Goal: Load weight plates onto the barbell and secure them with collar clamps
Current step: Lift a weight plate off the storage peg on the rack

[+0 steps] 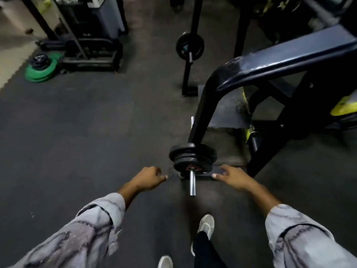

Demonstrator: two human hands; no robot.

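The barbell [192,181] lies low over the dark floor [87,132], its bare chrome sleeve end pointing back toward the person, and a stack of black weight plates [192,156] sits on it beside the foot of a dark machine frame [251,74]. About 3 plates seem to be stacked there, though blur makes the count uncertain. A reddish ring shows around the sleeve at the outer plate face; whether that is a collar clamp or the plate hub cannot be told. The left hand [148,178] hangs just left of the stack, loosely curled with nothing in it, and the right hand [230,177] is spread open just right of it, fingers pointing inward, also holding nothing. Neither touches the plates. Flanking the stack this way suits pushing the plates flush or steadying them before a clamp goes on. More plates rest well apart: a green and black pile [41,67] far left, and 1 plate on an upright peg [189,46] ahead.
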